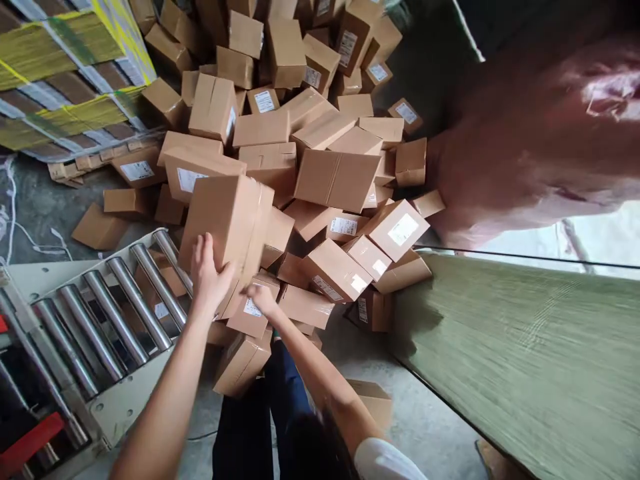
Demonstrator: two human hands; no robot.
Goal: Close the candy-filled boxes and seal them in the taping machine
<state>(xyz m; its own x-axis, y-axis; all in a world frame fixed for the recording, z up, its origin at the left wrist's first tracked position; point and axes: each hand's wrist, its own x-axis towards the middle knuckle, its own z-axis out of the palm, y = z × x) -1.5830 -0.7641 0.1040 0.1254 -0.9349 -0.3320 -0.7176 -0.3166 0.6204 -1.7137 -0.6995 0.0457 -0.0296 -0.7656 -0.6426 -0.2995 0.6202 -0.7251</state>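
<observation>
A large brown cardboard box point(215, 213) stands tilted in front of me, beside the end of the roller conveyor. My left hand point(206, 275) presses on its near left side, fingers spread up the cardboard and thumb toward the taped face. At the box's lower right edge is my right hand point(263, 299), its fingers curled in against the box; the fingertips are partly blurred. Just under my right hand lies a smaller labelled carton point(254, 319). The underside of the large box is hidden.
A big heap of cardboard cartons point(337, 179) spreads ahead. To the left are the metal conveyor rollers point(127, 310) and a strapped pallet stack point(65, 73). A green panel point(515, 347) bounds the right side, with a reddish-brown surface point(510, 153) above it.
</observation>
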